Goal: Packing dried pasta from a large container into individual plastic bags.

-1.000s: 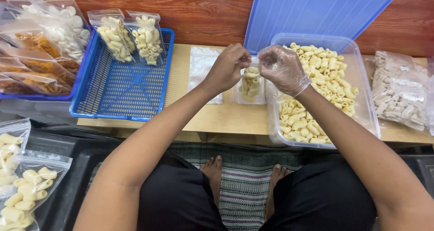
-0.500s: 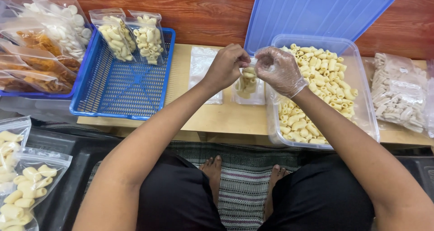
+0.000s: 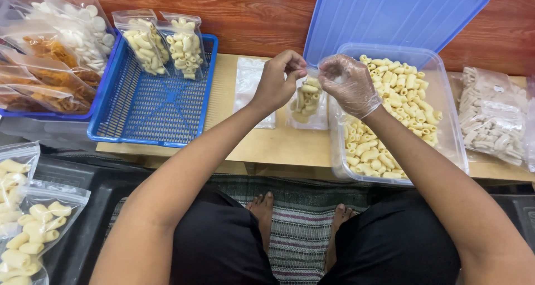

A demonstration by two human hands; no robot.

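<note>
While both hands, left hand (image 3: 277, 83) and gloved right hand (image 3: 350, 84), pinched the small bag (image 3: 305, 104) top, fingers hid its seal at 12 o'clock.

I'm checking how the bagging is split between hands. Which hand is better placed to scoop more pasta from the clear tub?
Probably the right hand: it wears a clear glove and sits over the tub. The bare left hand holds the small bag.

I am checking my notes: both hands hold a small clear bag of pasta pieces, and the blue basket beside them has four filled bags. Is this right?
Not quite. The head view shows two filled bags in the blue basket, not four. The left hand and right hand do hold the small clear bag.
</note>
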